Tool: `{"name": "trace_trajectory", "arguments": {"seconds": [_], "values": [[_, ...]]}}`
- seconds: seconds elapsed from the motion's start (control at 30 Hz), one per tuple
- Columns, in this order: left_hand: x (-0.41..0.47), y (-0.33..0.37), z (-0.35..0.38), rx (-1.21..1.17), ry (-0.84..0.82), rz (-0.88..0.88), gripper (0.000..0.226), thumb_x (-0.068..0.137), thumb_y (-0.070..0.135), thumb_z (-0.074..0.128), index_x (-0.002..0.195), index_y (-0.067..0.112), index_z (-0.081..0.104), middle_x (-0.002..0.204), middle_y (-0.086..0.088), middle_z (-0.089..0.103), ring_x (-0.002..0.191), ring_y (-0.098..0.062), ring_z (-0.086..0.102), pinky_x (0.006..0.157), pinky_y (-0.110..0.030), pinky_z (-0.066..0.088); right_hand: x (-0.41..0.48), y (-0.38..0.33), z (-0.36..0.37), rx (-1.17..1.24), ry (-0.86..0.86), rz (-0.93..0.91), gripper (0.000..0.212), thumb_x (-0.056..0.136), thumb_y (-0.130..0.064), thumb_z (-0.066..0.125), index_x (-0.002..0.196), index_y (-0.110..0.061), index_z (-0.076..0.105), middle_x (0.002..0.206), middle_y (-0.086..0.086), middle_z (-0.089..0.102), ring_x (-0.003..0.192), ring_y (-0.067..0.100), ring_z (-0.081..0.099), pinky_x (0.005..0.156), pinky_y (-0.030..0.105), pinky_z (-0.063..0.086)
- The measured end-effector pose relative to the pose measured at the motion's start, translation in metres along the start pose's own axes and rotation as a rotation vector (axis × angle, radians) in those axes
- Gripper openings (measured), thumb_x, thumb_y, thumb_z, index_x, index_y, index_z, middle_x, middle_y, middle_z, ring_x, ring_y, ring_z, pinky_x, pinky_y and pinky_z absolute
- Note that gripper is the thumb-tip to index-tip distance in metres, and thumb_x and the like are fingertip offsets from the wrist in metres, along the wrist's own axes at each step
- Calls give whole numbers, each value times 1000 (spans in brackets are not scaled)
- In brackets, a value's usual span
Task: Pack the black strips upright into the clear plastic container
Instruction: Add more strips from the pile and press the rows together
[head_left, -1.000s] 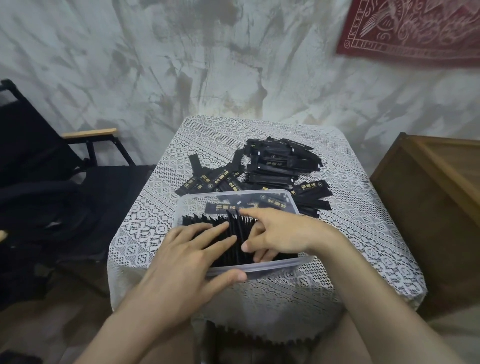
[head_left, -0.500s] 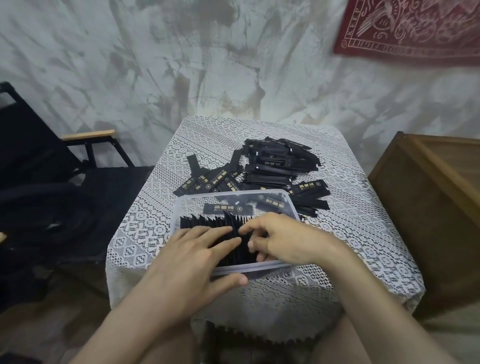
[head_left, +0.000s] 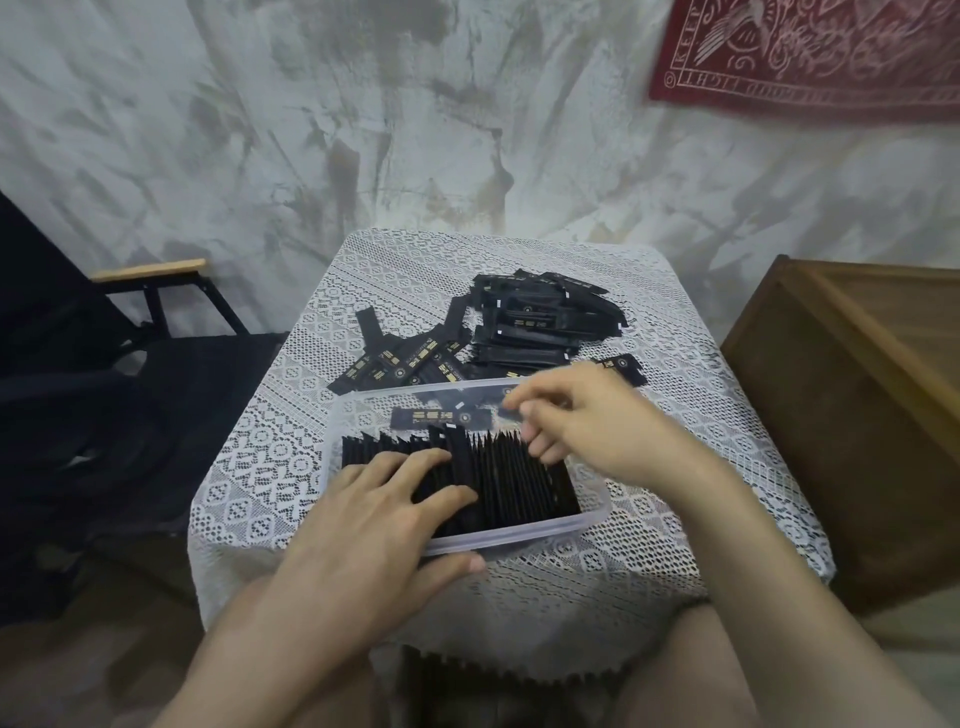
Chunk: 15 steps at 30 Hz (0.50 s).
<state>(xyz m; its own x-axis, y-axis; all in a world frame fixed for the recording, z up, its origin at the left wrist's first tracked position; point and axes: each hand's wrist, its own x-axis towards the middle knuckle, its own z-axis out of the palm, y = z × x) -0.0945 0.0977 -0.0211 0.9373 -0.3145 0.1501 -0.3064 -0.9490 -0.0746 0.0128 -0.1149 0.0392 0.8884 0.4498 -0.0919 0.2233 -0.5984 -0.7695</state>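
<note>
Black strips (head_left: 498, 467), row upright in the clear plastic container (head_left: 592, 514) on the lace surface (head_left: 675, 415): your left hand (head_left: 374, 519), flat and straight-fingered, presses them; your right hand (head_left: 582, 421) curls over a flat-lying strip (head_left: 441, 418), grip unclear; lean the row tight, then slot that strip on edge.

Mottled grey-white plaster wall (head_left: 363, 130), dark red patterned cloth (head_left: 810, 52) hanging upper right, black chair (head_left: 104, 374) with pale wooden armrest (head_left: 150, 270) at left, white lace tablecloth (head_left: 291, 415) over small table, brown wooden cabinet (head_left: 857, 405) at right, brownish floor (head_left: 78, 654)
</note>
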Motion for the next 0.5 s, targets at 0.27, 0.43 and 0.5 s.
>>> {"name": "trace_trajectory", "arguments": {"seconds": [0.27,0.43,0.5], "values": [[0,0,3,-20,22,-1,57,87,79,38,117,39,68,143,12,60,111,-22,64,78,-41,58,39,74,-47,-394,243,207,21,95,-22,71,115,-28,75,112,-1,74,104,23,66,87,28,45],[0,-1,3,-16,29,5,57,87,78,39,118,40,68,137,13,64,108,-21,65,76,-40,58,48,92,-42,-509,156,227,31,92,-27,75,122,-28,70,113,-2,70,105,22,63,82,28,40],[-1,-1,4,-11,29,7,59,88,79,38,122,41,67,137,13,64,107,-21,66,76,-40,58,48,93,-41,-494,159,209,22,90,-25,77,111,-27,70,99,-5,67,93,19,62,75,30,41]]}}
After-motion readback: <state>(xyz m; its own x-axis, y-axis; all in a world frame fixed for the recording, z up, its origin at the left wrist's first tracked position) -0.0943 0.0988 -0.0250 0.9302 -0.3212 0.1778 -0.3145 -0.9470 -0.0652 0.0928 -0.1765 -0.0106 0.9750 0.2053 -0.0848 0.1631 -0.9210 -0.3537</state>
